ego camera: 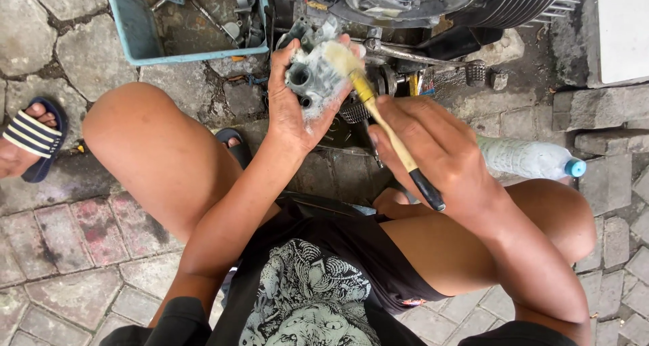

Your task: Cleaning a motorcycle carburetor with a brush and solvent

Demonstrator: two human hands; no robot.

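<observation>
Your left hand [292,99] is cupped around a grey metal engine part [312,79], palm up, with the fingers curled over its top edge and the thumb along its near side, so the part sits raised above the ground in front of your knees. Your right hand [433,150] is closed around a brush [378,113], gripping its yellow handle near the black end; the pale bristles lie against the upper right face of the part, touching it. Beyond your hands, a motorcycle engine [433,1] with cooling fins stands on the paving stones [67,251], and a footpeg juts out just to the right of the part. A blue tray [125,28] holding small metal pieces lies to the upper left. A clear plastic bottle [527,158] with a blue cap lies on its side by your right knee. Another person's sandalled foot [30,140] shows at the far left edge.
</observation>
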